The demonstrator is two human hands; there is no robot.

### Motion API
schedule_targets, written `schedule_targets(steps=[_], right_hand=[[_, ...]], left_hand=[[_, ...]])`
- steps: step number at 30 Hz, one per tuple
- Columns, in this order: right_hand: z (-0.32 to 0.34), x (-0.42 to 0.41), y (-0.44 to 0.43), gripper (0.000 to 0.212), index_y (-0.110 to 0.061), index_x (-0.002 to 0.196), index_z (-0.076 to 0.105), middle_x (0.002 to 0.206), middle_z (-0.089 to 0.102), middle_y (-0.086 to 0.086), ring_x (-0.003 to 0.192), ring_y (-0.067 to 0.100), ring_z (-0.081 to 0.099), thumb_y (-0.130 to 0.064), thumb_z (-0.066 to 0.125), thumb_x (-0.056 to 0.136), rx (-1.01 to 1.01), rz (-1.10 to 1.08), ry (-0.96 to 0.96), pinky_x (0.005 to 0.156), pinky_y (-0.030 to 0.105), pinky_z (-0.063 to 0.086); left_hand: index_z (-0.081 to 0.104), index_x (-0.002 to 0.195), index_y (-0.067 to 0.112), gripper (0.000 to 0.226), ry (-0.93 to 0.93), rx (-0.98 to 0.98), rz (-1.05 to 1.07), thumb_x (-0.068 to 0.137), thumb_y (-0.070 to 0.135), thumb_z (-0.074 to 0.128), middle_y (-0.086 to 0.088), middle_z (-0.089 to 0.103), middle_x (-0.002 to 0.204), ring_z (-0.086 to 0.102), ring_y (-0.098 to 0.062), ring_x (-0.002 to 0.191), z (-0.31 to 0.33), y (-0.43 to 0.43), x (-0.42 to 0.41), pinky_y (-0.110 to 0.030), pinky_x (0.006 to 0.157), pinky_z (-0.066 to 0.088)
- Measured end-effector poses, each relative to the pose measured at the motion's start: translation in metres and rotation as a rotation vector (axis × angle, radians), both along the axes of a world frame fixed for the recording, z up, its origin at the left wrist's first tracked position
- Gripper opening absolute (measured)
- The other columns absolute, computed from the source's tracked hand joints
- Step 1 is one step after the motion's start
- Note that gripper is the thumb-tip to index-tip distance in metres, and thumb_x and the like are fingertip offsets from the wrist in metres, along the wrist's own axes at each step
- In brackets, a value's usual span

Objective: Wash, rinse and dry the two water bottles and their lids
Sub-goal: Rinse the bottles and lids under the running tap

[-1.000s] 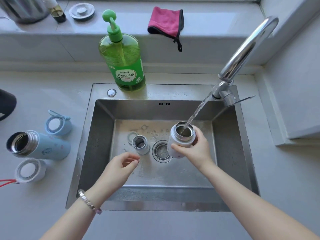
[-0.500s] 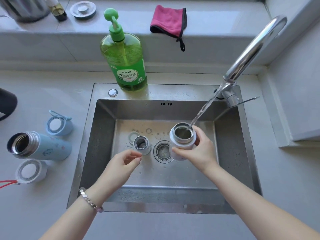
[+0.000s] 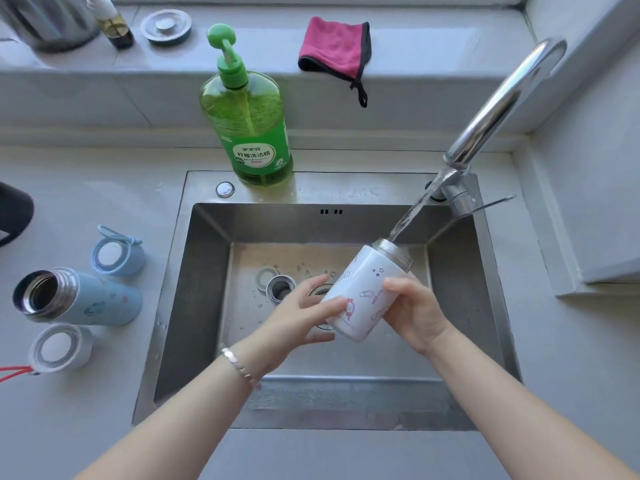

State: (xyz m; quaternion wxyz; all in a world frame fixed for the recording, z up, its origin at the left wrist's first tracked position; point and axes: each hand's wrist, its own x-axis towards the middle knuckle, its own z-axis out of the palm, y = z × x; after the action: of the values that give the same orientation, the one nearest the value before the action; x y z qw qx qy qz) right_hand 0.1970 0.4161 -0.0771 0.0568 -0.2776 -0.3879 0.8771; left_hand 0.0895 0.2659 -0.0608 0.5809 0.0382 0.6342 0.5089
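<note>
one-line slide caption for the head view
Left hand and right hand hold the tilted white bottle under the running tap; blue bottle lies on the counter.

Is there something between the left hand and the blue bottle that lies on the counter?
Nothing visible blocks it. The left hand, on the white bottle, only has the sink's left wall to rise over. The blue lid and the white lid sit beside the blue bottle, off the direct line.
</note>
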Motion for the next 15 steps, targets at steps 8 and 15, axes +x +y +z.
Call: schedule_targets(steps=[8,15], right_hand=[[0.000,0.003,0.004,0.055,-0.011,0.106,0.065,0.107,0.067,0.012,0.098,0.023,0.063,-0.044,0.077,0.064,-0.198,-0.161,-0.091,0.082,0.031,0.054],[0.012,-0.021,0.004,0.049,0.001,0.099,0.058,0.090,0.064,0.018,0.082,0.029,0.063,-0.044,0.060,0.080,-0.688,-0.426,-0.203,0.067,0.037,0.057]], left_hand=[[0.058,0.114,0.020,0.056,0.486,-0.026,0.024,0.065,0.020,0.084,0.006,0.062,0.105,0.060,-0.002,0.086,0.003,0.053,0.013,-0.010,0.067,0.049],[0.047,0.111,0.036,0.067,0.749,0.017,0.008,0.057,0.027,0.086,0.008,0.053,0.109,0.047,-0.017,0.111,0.017,0.077,0.002,-0.027,0.089,0.044]])
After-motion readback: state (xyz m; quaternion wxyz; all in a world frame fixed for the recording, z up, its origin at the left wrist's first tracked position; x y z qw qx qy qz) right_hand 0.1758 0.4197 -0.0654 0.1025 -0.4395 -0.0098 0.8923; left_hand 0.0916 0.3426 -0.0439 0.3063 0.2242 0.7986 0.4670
